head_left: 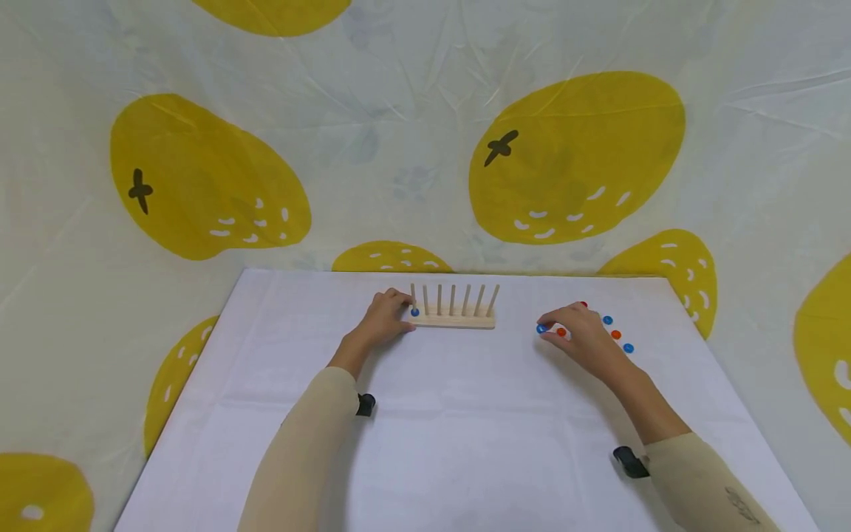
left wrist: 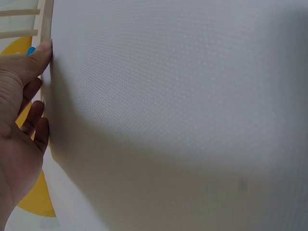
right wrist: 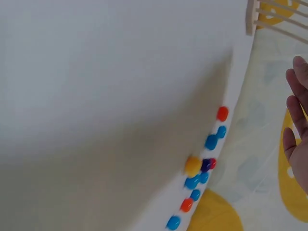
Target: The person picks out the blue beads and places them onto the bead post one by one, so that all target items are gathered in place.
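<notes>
A wooden peg rack (head_left: 459,321) with a row of upright pegs stands near the far edge of the white table. On its leftmost peg sits a dark blue bead (head_left: 415,312). My left hand (head_left: 382,319) holds the rack's left end, thumb at the front and fingers behind; the left wrist view shows the thumb against the base (left wrist: 45,21). To the right of the rack, my right hand (head_left: 577,336) pinches a blue bead (head_left: 541,329) between thumb and fingertips, just above the table. In the right wrist view that bead cannot be made out.
Around my right hand lie loose beads: an orange one (head_left: 561,332), a blue one (head_left: 608,320), another orange one (head_left: 616,335) and a blue one (head_left: 628,348). A yellow bead (right wrist: 193,166) shows among several others in the right wrist view. A patterned cloth (head_left: 412,170) hangs behind the table.
</notes>
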A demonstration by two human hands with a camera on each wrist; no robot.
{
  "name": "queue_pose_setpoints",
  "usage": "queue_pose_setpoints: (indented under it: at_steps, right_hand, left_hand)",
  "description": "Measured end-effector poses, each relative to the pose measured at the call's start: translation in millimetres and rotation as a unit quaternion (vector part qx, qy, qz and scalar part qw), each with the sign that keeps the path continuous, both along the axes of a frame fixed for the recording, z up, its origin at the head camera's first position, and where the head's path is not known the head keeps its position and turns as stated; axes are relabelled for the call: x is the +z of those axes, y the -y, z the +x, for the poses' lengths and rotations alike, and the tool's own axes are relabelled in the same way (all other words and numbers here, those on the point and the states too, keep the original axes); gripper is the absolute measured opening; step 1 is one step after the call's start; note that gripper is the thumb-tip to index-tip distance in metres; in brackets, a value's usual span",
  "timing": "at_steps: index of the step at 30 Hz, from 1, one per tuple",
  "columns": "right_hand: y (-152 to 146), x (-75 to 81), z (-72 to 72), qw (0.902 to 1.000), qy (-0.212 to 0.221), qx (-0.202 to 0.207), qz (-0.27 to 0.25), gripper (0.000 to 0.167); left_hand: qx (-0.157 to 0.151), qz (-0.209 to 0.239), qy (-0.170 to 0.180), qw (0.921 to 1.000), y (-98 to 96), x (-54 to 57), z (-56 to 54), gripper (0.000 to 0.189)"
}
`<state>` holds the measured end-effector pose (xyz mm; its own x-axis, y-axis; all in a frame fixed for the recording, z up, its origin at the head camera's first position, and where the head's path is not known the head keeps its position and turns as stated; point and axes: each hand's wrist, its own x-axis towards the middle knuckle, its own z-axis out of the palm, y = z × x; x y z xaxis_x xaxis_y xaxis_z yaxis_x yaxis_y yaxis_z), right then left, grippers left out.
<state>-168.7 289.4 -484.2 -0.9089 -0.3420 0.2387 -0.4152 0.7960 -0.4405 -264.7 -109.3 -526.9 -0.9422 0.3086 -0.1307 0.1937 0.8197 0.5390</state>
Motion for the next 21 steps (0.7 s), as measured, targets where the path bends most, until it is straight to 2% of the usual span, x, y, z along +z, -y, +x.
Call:
queue_pose_setpoints:
  at_steps: [10,16,21]
  right_hand:
    - [38.2,19.9,-25.6,0.9991,-0.029,0.022,-0.023,0.022]
    - [64.9,30.3,-35.3,0.9973,-0.053,0.042,-0.027,0.022]
    - [89.5,38.3,-43.3,0.9937,-0.081,0.057,-0.053,0.021]
  left_hand:
    - [0.0,-0.001,-0.008,1.0,0.4,-0.5,0.2,0.058]
    - [-0.006,0.003,-0.005,1.0,0.5,-1.9,-1.0,0.058]
    - [-0.008,0.0,0.0,1.0,1.2,-3.7,-3.0,0.058]
